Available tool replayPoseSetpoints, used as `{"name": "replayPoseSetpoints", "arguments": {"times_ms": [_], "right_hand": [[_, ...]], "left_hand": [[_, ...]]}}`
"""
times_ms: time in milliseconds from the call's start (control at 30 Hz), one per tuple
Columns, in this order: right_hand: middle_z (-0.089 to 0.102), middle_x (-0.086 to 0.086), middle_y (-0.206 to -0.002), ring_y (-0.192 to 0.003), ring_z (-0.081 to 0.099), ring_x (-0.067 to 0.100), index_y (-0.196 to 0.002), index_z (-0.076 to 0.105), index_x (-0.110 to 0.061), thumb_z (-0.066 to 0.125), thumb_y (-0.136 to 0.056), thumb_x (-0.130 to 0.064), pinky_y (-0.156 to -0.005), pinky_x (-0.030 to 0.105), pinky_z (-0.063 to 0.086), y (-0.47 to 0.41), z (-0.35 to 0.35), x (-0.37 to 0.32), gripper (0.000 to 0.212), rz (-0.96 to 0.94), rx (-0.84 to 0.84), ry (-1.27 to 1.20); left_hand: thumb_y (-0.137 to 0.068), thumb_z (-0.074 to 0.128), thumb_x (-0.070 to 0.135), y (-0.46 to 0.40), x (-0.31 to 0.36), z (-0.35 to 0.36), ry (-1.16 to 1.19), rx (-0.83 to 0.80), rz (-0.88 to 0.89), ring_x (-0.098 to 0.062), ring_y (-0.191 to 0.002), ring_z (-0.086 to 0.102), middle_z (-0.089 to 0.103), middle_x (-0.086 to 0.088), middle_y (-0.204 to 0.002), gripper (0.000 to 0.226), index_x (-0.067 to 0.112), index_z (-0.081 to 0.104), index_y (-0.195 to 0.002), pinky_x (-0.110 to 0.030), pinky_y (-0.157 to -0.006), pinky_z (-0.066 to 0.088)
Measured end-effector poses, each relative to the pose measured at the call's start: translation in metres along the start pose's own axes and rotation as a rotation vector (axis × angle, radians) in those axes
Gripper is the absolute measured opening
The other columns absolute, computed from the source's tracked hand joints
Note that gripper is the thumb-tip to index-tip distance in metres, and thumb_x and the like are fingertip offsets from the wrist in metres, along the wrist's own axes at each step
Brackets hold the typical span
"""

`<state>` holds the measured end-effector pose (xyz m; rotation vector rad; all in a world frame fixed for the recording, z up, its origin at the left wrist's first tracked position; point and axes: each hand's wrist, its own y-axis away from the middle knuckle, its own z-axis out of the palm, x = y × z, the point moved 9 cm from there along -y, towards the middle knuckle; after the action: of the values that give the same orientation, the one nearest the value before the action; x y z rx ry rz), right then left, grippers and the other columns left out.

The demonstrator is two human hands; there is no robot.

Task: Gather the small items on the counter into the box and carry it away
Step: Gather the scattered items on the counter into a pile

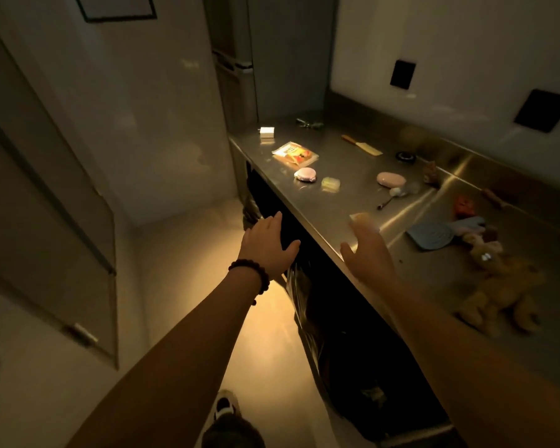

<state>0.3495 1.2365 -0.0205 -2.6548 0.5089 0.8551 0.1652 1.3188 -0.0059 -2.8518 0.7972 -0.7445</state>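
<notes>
Small items lie scattered on a steel counter (337, 176): a white charger cube (267, 132), a snack packet (295, 153), a round pink case (305, 174), a small green box (331, 183), a pink oval case (391, 179), a knife (361, 144) and a blue slotted piece (432, 235). My left hand (267, 245), fingers spread, hovers beside the counter's front edge, holding nothing. My right hand (367, 248) reaches open over the counter, fingertips near a pale small item (358, 217). No box is visible.
Plush toys (498, 286) lie at the counter's near right. A red object (465, 205) and a black ring (405, 156) sit near the back splash. Dark open shelving (337, 318) runs under the counter. A glass door (62, 221) stands at left.
</notes>
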Motion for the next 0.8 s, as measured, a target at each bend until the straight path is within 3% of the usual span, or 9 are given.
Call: {"name": "replayPoseSetpoints", "arguments": {"times_ms": [100, 200, 467, 633, 800], "right_hand": [[0.044, 0.009, -0.142, -0.133, 0.037, 0.025, -0.135, 0.044, -0.008, 0.054, -0.089, -0.018, -0.11, 0.036, 0.03, -0.037, 0.006, 0.015, 0.047, 0.085, 0.04, -0.024], [0.047, 0.012, -0.137, -0.127, 0.043, 0.026, -0.13, 0.048, -0.007, 0.055, -0.089, -0.015, -0.1, 0.025, 0.031, -0.073, 0.012, 0.026, 0.042, 0.155, 0.134, -0.049], [0.042, 0.011, -0.141, -0.128, 0.042, 0.028, -0.134, 0.046, -0.011, 0.052, -0.088, -0.01, -0.107, 0.048, 0.035, -0.154, 0.037, 0.032, 0.046, 0.417, 0.312, -0.067], [0.039, 0.007, -0.147, -0.135, 0.036, 0.023, -0.138, 0.044, -0.014, 0.051, -0.09, -0.012, -0.11, 0.035, 0.029, -0.174, 0.042, 0.032, 0.048, 0.531, 0.388, -0.024], [0.036, 0.004, -0.149, -0.136, 0.034, 0.02, -0.139, 0.043, -0.018, 0.05, -0.091, -0.015, -0.113, 0.039, 0.03, -0.167, 0.041, 0.049, 0.048, 0.664, 0.419, 0.021]], "left_hand": [[-0.085, 0.051, 0.047, -0.053, -0.002, 0.013, 0.017, -0.024, 0.094, -0.024, -0.124, 0.042, 0.047, -0.006, -0.136, 0.07, 0.015, 0.029, -0.142, -0.047, -0.104, 0.036], [-0.084, 0.052, 0.049, -0.113, -0.012, 0.034, 0.039, -0.096, 0.174, -0.022, -0.124, 0.043, 0.048, -0.003, -0.135, 0.068, 0.018, 0.031, -0.141, -0.048, -0.106, 0.034], [-0.081, 0.052, 0.053, -0.252, -0.044, 0.074, 0.069, -0.233, 0.38, -0.024, -0.125, 0.044, 0.046, -0.003, -0.139, 0.068, 0.022, 0.033, -0.139, -0.042, -0.104, 0.036], [-0.083, 0.054, 0.049, -0.298, -0.039, 0.093, 0.116, -0.318, 0.525, -0.023, -0.121, 0.047, 0.049, -0.004, -0.135, 0.062, 0.018, 0.038, -0.135, -0.042, -0.103, 0.039], [-0.085, 0.051, 0.049, -0.312, -0.019, 0.121, 0.126, -0.421, 0.657, -0.024, -0.126, 0.043, 0.044, -0.006, -0.139, 0.069, 0.016, 0.03, -0.142, -0.045, -0.106, 0.037]]}}
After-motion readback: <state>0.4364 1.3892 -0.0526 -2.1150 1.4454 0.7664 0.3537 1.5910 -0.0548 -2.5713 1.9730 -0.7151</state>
